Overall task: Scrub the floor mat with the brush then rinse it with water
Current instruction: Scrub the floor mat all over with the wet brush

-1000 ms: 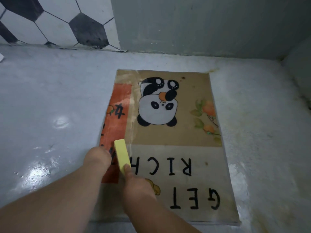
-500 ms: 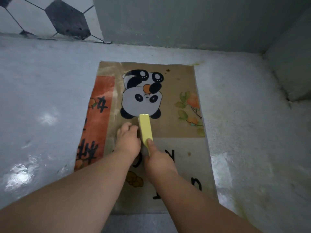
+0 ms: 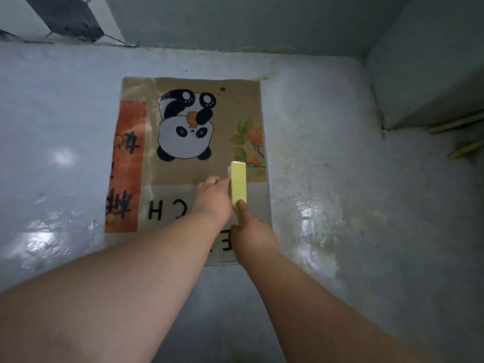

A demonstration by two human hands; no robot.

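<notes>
Panda mat (image 3: 183, 87) flat on wet grey floor (image 3: 340, 192), yellow brush (image 3: 238, 184) down near its right edge, right hand (image 3: 251, 237) fingers wrapped round the handle, left hand (image 3: 213, 197) pressing alongside, fingers curled, touching brush.

Both arms outstretched, left hand (image 3: 213, 196) and right hand (image 3: 252, 235) gripping

The floor mat (image 3: 209, 163) carries black block lettering, upside down from this view. On its pale lower band "CH" reads clearly, part of a word cut off by the left hand (image 3: 213, 197). Lower down a single "E" shows beside the right hand (image 3: 252, 239). The orange strip (image 3: 128, 163) bears black characters, probably Chinese, too distorted to read.
</notes>
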